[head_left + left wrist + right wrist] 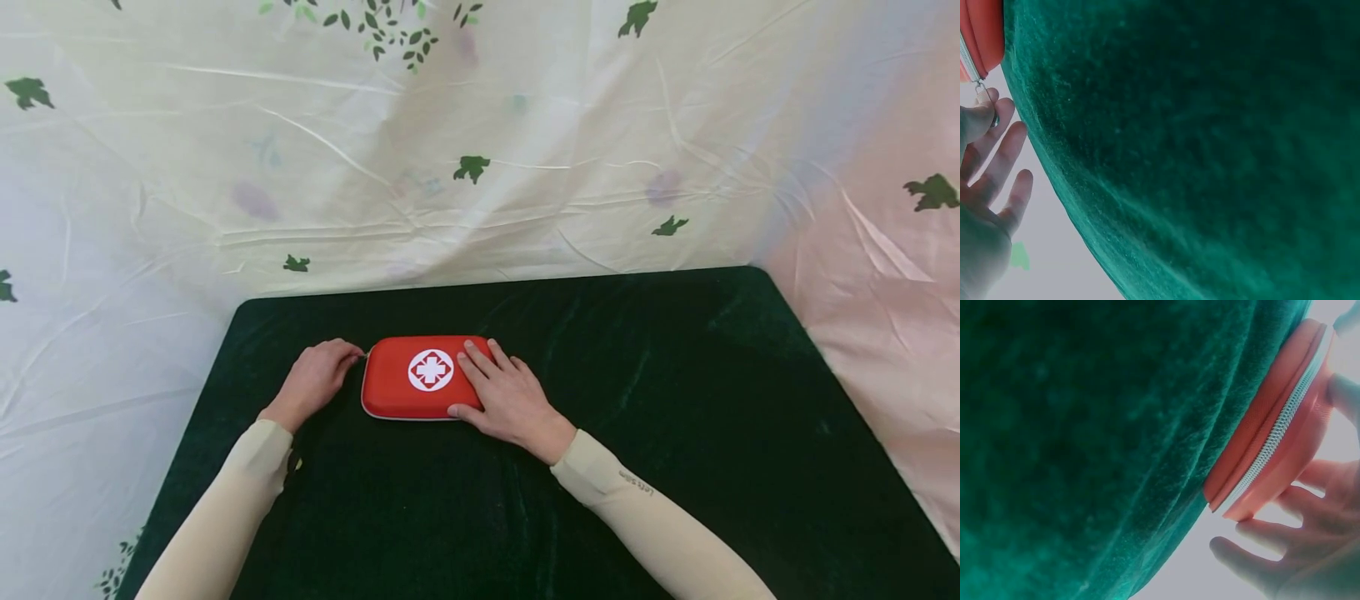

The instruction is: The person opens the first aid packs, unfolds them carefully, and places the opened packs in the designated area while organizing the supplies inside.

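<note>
A red zippered first-aid case (390, 379) with a white cross emblem lies flat on the dark green cloth. At its left end my left hand (318, 373) pinches the metal zipper pull (980, 89) between thumb and index finger, the other fingers loosely spread. My right hand (513, 400) rests on the right part of the case, fingers extended over the top and thumb at the near edge. In the right wrist view the silver zipper (1279, 428) runs closed along the case's side, with the right fingers (1266, 534) against its upper half.
The green velvet cloth (637, 500) covers the table, whose far edge runs beyond the case. Behind and at both sides hangs pale fabric (525, 108) printed with green leaves.
</note>
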Tool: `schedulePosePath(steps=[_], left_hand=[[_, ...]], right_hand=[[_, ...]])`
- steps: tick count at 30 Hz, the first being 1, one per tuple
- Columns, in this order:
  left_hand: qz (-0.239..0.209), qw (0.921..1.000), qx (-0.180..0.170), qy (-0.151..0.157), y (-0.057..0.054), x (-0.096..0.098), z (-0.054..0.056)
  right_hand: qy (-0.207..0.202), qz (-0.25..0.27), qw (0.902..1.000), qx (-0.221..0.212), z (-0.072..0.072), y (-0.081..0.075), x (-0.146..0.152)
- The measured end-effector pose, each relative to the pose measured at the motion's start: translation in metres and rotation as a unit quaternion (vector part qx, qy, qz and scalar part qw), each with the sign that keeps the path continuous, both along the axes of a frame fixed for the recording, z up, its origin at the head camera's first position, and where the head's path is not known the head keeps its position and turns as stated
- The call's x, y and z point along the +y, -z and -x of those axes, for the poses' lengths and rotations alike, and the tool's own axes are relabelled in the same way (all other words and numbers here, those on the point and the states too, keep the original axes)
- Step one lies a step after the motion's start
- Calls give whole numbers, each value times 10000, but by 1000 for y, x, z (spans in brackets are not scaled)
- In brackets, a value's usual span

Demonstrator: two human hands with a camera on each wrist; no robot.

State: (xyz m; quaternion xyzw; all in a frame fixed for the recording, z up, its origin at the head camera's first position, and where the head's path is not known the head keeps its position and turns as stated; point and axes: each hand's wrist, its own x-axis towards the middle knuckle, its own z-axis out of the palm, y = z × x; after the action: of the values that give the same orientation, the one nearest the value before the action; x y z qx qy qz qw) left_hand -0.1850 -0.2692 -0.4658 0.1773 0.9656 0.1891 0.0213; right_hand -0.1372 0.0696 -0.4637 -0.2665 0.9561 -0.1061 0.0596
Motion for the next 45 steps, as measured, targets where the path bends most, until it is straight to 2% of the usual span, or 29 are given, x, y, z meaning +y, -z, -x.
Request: schedulePosePath(steps=[7, 20, 28, 45], left_hand=[[-76, 9997, 140, 158, 2, -3, -5], [-111, 9996, 174, 215, 2, -5, -17], [-198, 9991, 250, 272, 5, -9, -23], [-361, 9989, 224, 179, 5, -8, -38]], right_hand=[[40, -31, 10000, -66, 0, -1, 0], [47, 120, 9998, -164, 1, -1, 1], [10, 187, 9995, -236, 2, -2, 1], [-3, 215, 9993, -292, 0, -4, 0]])
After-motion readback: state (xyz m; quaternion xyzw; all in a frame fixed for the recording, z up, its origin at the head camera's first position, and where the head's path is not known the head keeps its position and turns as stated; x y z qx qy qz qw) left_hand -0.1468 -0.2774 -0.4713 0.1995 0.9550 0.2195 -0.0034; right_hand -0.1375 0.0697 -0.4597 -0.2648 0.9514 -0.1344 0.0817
